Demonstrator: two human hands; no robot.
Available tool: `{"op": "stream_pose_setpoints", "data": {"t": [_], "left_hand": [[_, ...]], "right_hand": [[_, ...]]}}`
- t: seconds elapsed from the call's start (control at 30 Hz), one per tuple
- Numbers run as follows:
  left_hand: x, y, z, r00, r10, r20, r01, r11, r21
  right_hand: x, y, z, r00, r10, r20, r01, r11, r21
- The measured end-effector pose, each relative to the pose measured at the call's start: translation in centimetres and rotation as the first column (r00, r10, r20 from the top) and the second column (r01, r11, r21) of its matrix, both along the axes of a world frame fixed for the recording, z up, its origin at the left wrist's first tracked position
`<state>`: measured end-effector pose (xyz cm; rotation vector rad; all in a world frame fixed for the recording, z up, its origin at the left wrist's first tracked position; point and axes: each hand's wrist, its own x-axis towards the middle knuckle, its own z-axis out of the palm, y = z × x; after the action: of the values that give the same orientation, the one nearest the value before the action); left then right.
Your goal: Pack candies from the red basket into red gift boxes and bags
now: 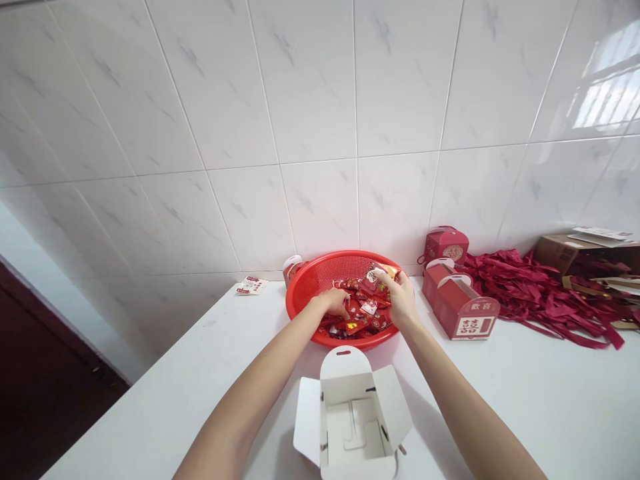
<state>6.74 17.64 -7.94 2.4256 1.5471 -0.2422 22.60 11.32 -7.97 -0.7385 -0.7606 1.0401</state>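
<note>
A red plastic basket [301,283] with a perforated wall stands against the tiled wall, with several red-wrapped candies [357,327] inside. My left hand [334,302] reaches over its left side, fingers curled down among the wrappers; what they grip, if anything, is hidden. At the right side of the basket, my right hand [401,297] is closed on a red candy packet [371,276] raised above the pile. Between my forearms, in front of the basket, sits a white-lined gift box [345,363] with its flaps spread and its inside showing.
Folded red gift boxes [467,310] stand at the right, beside a heap of dark red ribbons [530,293]. Farther right is a brown cardboard box [560,253]. A small printed card [252,286] lies at the back left of the white table [210,373].
</note>
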Motion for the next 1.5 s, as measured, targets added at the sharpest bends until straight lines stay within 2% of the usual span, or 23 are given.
{"op": "stream_pose_setpoints", "data": {"t": [0.17, 0.27, 0.37, 0.47, 0.53, 0.57, 0.63, 0.8, 0.93, 1.03, 1.13, 1.2, 1.33, 1.43, 1.5], "left_hand": [[-0.9, 0.1, 0.2, 0.977, 0.087, 0.192, -0.096, 0.995, 0.034], [-1.3, 0.2, 0.5, 0.896, 0.07, 0.439, -0.124, 0.988, 0.097], [-1.6, 0.4, 0.9, 0.706, 0.046, 0.706, -0.136, 0.988, 0.071], [-1.9, 0.0, 1.4, 0.429, 0.06, 0.901, -0.12, 0.993, -0.009], [-2.2, -0.7, 1.5, 0.248, 0.047, 0.968, -0.093, 0.995, -0.025], [-2.4, -1.2, 1.5, 0.185, 0.042, 0.982, -0.088, 0.996, -0.026], [-2.8, -2.4, 1.4, 0.125, 0.039, 0.991, -0.096, 0.995, -0.027], [-3.7, -5.7, 1.2, 0.137, -0.036, 0.99, -0.185, 0.981, 0.061], [-3.9, -8.1, 1.8, 0.156, -0.114, 0.981, -0.217, 0.965, 0.147], [-3.7, -9.7, 2.4, 0.162, -0.142, 0.976, -0.184, 0.968, 0.172], [-3.6, -11.1, 2.9, 0.157, -0.178, 0.971, -0.12, 0.973, 0.198], [-3.6, -11.8, 3.2, 0.19, -0.191, 0.963, -0.111, 0.971, 0.214], [-3.7, -12.9, 3.5, 0.304, -0.187, 0.934, -0.126, 0.964, 0.234], [-4.1, -13.9, 4.2, 0.339, -0.252, 0.906, -0.038, 0.959, 0.281], [-4.4, -14.8, 5.0, 0.393, -0.265, 0.88, 0.025, 0.96, 0.278]], "right_hand": [[0.0, 0.0, 0.0, 1.0, 0.006, -0.008, -0.006, 1.0, 0.004], [0.0, 0.0, -0.1, 1.0, -0.008, 0.007, 0.008, 1.0, 0.002], [0.1, 0.1, -0.2, 1.0, -0.01, 0.017, 0.01, 1.0, 0.005], [0.3, 0.3, -0.2, 1.0, 0.007, -0.011, -0.007, 1.0, -0.002], [0.3, 0.3, 0.1, 0.999, 0.027, -0.044, -0.027, 0.999, -0.021], [0.4, 0.2, 0.2, 0.997, 0.041, -0.058, -0.043, 0.999, -0.032], [0.4, -0.1, 0.7, 0.994, 0.081, -0.073, -0.085, 0.995, -0.055], [0.4, -1.6, 2.3, 0.975, 0.217, -0.058, -0.221, 0.972, -0.08], [0.5, -3.3, 4.1, 0.927, 0.374, 0.014, -0.371, 0.924, -0.097], [0.5, -4.6, 5.2, 0.868, 0.483, 0.112, -0.468, 0.873, -0.138], [0.6, -5.6, 5.7, 0.801, 0.554, 0.226, -0.543, 0.832, -0.116], [0.7, -6.1, 6.0, 0.767, 0.571, 0.294, -0.574, 0.814, -0.085], [0.9, -7.2, 6.6, 0.685, 0.6, 0.412, -0.632, 0.772, -0.072], [1.2, -8.1, 7.1, 0.647, 0.582, 0.493, -0.622, 0.777, -0.1], [1.4, -8.8, 7.4, 0.625, 0.555, 0.549, -0.605, 0.789, -0.108]]}}
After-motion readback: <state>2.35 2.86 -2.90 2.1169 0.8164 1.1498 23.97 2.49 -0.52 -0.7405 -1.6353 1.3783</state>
